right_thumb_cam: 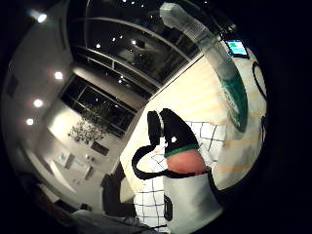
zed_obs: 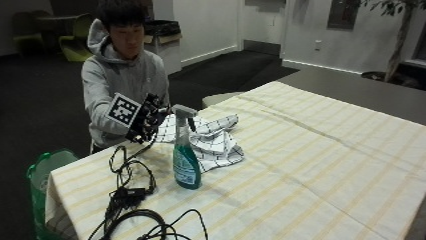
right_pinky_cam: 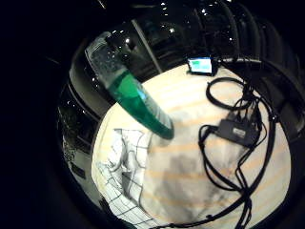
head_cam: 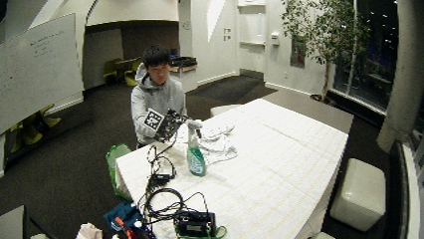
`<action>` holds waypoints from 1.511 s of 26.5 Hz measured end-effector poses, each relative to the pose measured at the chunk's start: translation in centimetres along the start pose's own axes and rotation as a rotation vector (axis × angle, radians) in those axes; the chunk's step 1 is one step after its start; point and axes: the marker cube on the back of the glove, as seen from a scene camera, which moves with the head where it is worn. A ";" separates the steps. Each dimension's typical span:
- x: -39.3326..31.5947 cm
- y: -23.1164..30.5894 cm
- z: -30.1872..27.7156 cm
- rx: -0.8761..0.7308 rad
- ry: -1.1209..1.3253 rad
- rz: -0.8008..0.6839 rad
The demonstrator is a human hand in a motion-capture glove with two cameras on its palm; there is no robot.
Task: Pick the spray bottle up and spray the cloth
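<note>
A spray bottle (zed_obs: 186,160) with green liquid and a white trigger head stands upright on the striped tablecloth (zed_obs: 319,165). Just behind it lies a crumpled white checked cloth (zed_obs: 212,140). My gloved right hand (zed_obs: 146,122) hovers beside the bottle's head, a short gap away, fingers relaxed and holding nothing. In the little finger side palm view the bottle (right_pinky_cam: 136,98) stands over the cloth (right_pinky_cam: 125,171). The thumb side palm view shows the bottle (right_thumb_cam: 225,78), my thumb (right_thumb_cam: 174,132) and the cloth (right_thumb_cam: 207,136).
Black cables and a small black box (zed_obs: 126,195) lie on the table by the bottle, toward the near corner. A green bag (zed_obs: 45,172) stands beside the table's corner. A small lit screen (right_pinky_cam: 200,65) sits farther along the table.
</note>
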 end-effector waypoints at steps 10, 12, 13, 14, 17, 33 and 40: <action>1.0 -2.6 2.6 -0.022 -0.125 0.081; 1.3 -3.3 3.3 0.007 -0.152 0.104; 1.4 -3.6 3.6 0.014 -0.164 0.110; 1.5 -3.9 3.8 0.018 -0.176 0.123; 1.6 -4.7 4.5 0.020 -0.206 0.181; 1.7 -6.4 6.8 0.021 -0.274 0.257; 1.8 -6.7 7.4 0.004 -0.303 0.259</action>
